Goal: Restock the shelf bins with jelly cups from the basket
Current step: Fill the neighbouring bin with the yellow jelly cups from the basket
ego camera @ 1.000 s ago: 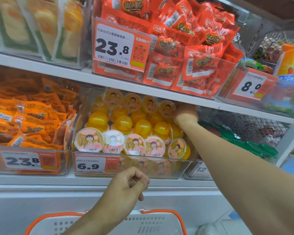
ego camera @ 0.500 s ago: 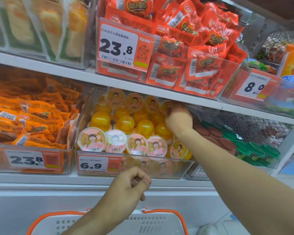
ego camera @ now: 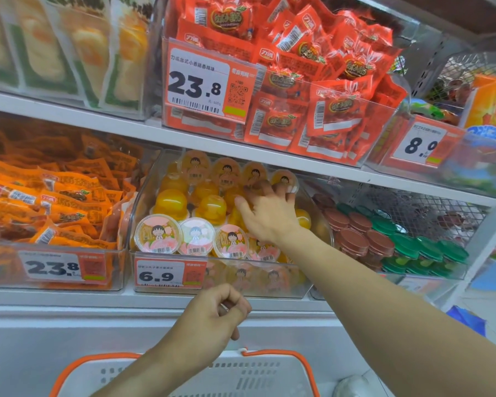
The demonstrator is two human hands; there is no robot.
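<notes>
Left of the jelly bin [ego camera: 304, 279] sits an orange-packet bin [ego camera: 55, 270], not part of this job. Left hand [ego camera: 212, 313] hangs just below the jelly bin's front, fingers curled on nothing I can see, probably waiting over the basket [ego camera: 184, 373]. Right hand [ego camera: 267, 216] is inside the bin, fingers spread flat on the jelly cups [ego camera: 195, 236], likely pushing the back row in to settle it.

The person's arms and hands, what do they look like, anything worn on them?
Both forearms are bare as far as the view shows, no sleeves. The left hand and right hand wear no gloves, and no watch or bracelet shows at either wrist.
</notes>
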